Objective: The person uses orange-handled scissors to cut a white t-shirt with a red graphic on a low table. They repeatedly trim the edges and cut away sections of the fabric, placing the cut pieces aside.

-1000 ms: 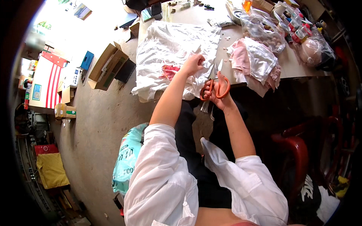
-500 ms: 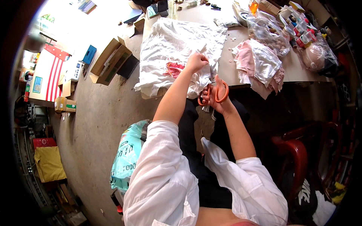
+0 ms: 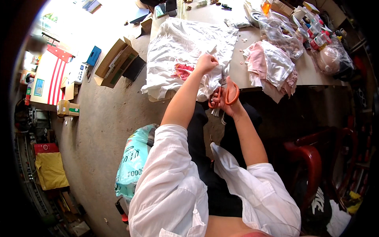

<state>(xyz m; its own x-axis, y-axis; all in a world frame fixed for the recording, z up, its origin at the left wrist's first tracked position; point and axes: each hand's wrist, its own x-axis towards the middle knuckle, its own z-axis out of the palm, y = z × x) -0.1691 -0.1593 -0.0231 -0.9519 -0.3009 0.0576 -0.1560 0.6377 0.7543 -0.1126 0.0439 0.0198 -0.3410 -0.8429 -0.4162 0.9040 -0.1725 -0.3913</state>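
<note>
Tabletop (image 3: 310, 74) filled the upper part of your view from twelve round to two o'clock, cream-coloured and cluttered along its far side. On it, at twelve, the wrinkled white cloth (image 3: 177, 43), perhaps a T-shirt, lay spread before you, reaching the near edge. At two o'clock you had a loose heap of pink and white fabric (image 3: 272, 65), part of it drooping past that edge. An open cardboard box (image 3: 114, 63) stood apart at ten.

Your left hand (image 3: 206, 65), just past twelve, was closed with its fingers bunched, seemingly pinching a fold of the white cloth. Your right hand (image 3: 226, 103), at two o'clock and nearer you, was wrapped round the orange-handled scissors (image 3: 237, 96); their loops stood apart, but the blades were hidden, so whether they had bitten into the cloth could not be told. A red print (image 3: 183, 72) showed at eight o'clock from your left hand.

Cutting near the cloth's closest right corner seemed the step in hand. Another snip would have called for a taut fold and left fingers clear of the blades.
</note>
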